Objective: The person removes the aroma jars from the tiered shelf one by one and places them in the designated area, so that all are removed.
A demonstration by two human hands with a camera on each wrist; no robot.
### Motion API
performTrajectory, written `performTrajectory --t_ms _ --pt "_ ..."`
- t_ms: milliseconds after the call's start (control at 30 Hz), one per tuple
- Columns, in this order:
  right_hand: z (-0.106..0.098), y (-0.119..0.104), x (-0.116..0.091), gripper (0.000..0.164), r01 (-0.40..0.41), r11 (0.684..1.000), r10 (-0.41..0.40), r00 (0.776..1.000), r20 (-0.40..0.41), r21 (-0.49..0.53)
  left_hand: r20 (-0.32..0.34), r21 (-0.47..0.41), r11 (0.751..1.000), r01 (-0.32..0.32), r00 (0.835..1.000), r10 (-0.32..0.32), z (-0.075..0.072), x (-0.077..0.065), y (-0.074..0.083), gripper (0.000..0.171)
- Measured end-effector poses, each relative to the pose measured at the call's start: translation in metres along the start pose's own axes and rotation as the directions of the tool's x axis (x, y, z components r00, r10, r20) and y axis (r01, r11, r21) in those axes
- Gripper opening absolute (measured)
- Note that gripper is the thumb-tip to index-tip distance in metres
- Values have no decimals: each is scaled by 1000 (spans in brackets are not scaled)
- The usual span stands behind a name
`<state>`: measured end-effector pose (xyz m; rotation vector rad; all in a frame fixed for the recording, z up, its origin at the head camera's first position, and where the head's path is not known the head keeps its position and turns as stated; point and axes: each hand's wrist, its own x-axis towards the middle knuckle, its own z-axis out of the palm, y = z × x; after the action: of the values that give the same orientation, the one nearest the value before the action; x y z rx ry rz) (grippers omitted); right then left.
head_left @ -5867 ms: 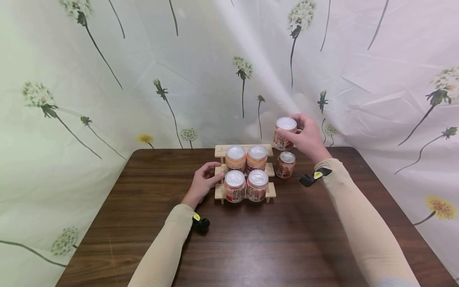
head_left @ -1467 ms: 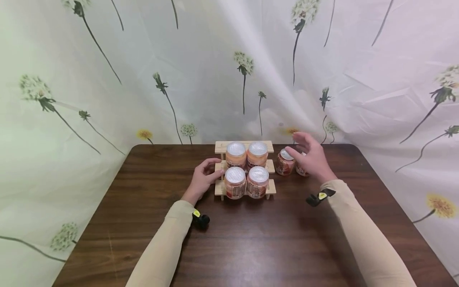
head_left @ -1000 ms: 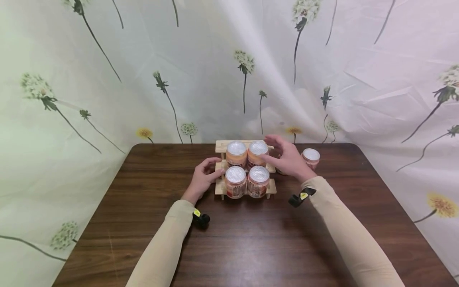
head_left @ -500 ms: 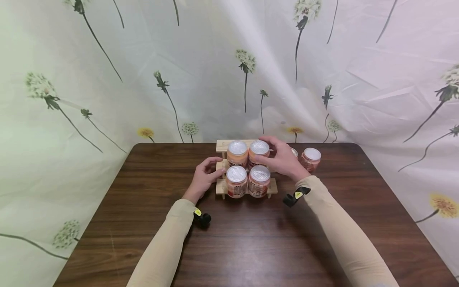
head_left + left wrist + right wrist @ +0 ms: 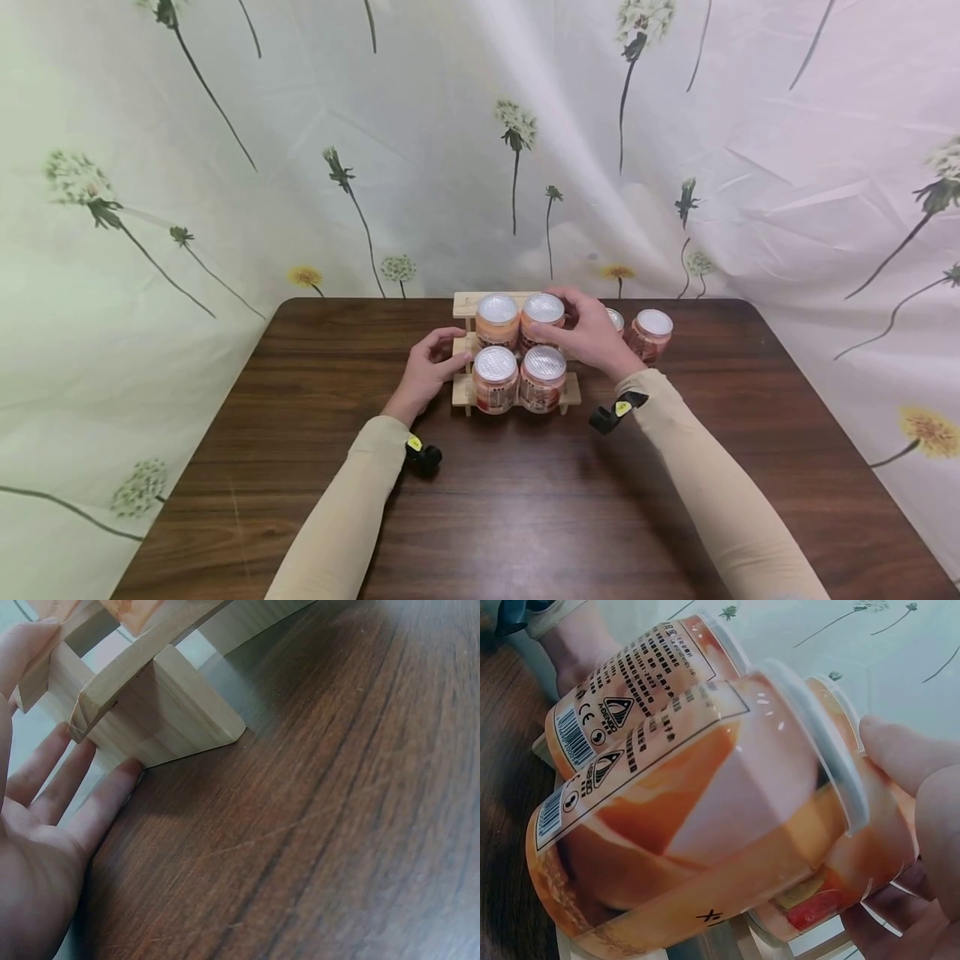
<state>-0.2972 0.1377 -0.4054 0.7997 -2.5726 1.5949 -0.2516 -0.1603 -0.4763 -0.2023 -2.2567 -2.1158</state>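
Observation:
A small stepped wooden rack (image 5: pixel 572 390) stands on the table with two pairs of orange-labelled jars on it. My left hand (image 5: pixel 422 379) holds the rack's left end; in the left wrist view its fingers (image 5: pixel 112 791) lie against the wooden side. My right hand (image 5: pixel 588 335) grips the rear right jar (image 5: pixel 543 312), thumb in front and fingers behind it. In the right wrist view that held jar (image 5: pixel 877 847) shows partly behind the front right jar (image 5: pixel 705 802). Beside it sit the front left jar (image 5: pixel 495 383) and the rear left jar (image 5: pixel 497 321).
Right of the rack, a jar with a pale lid (image 5: pixel 651 336) stands on the dark wooden table (image 5: pixel 495 517). Next to it is a can (image 5: pixel 616 318), mostly hidden by my right hand. A dandelion-print curtain (image 5: pixel 435 150) hangs behind the table's back edge.
The jar my right hand held in the air now stands on the table at the right. That hand has let it go, moved left and gripped the rear right jar. My left hand stays put.

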Motion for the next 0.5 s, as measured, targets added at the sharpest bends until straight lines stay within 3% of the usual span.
performTrajectory --t_ms 500 --pt "0 -6 -3 50 2 1000 -1 999 -42 17 3 -6 1000 -5 1000 5 0 2 -2 41"
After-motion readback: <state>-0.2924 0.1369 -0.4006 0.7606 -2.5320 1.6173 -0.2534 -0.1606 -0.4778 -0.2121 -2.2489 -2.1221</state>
